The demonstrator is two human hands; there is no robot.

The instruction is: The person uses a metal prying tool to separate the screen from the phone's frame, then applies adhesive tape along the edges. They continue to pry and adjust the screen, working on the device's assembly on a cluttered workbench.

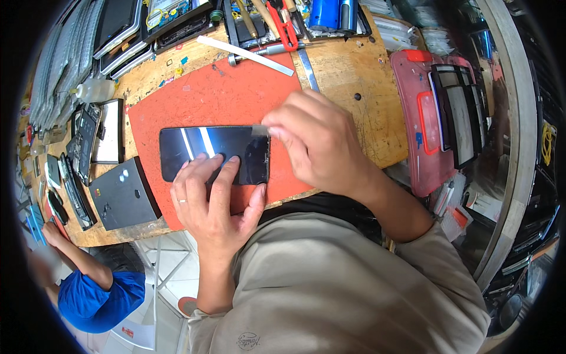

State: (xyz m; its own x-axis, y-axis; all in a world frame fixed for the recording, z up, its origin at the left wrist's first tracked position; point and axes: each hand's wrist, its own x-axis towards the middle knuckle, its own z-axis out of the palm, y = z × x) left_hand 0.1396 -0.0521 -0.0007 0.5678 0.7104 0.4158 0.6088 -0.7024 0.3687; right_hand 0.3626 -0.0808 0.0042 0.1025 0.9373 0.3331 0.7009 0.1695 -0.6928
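Observation:
A smartphone (236, 144) lies face up on the orange-red mat (206, 88), its dark glossy screen reflecting two bright bars of light. My left hand (215, 203) rests on it with fingers spread over the glass and the thumb by its lower right corner. Above the phone's upper right corner, my right hand (315, 138) is closed in a pinch. Between its thumb and forefinger is a small translucent strip (259, 130) that overlaps that corner. Whether the strip is stuck to the glass I cannot tell.
A black box (125, 193), opened phones (82, 141) and a squeeze bottle (94, 90) stand left. Beyond the mat are a white strip (244, 55), a metal ruler (308, 69) and red-handled pliers (283, 29). A pink case (413, 118) is right. Another person (100, 295) sits lower left.

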